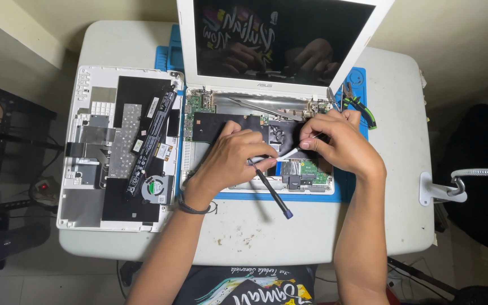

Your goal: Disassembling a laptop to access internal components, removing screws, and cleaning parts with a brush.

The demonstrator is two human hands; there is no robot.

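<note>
Head view: opened white laptop (pixel 255 135) lies mid-desk on a blue work mat (pixel 289 196), base cover off, boards exposed, screen (pixel 280 39) tilted up at the far edge. Both hands work over the middle of the open base, close together.

Left hand (pixel 234 155) is clenched around a thin black screwdriver (pixel 271 192); blue-capped end sticks out toward the person, tip hidden under the fingers near the board. Right hand (pixel 340 141) pinches a flat white ribbon cable (pixel 290 152) between thumb and fingertips; cable runs down-left toward the screwdriver hand. Cannot tell whether the cable end is seated in a connector.

Labels: removed bottom cover (pixel 117 147) sits to the left of the laptop, touching the mat edge, inside face up. On it, a long black battery pack (pixel 152 135) lies diagonally with small white rectangular stickers along it. Round cooling fan (pixel 155 188) below the pack carries a green and white circular sticker. Print too small to read.

Laptop internals: green circuit boards (pixel 314 172) at lower right and upper left, black insulating sheet across the centre, silver hinge bar along the back. Screen is dark, reflecting both hands.

Green-handled pliers (pixel 360 104) lie on the mat right of the hinge, just beyond the right hand. White desk (pixel 244 237) shows brown stains near the front edge. A white clamp with a flexible metal arm (pixel 453 183) grips the desk's right edge.
</note>
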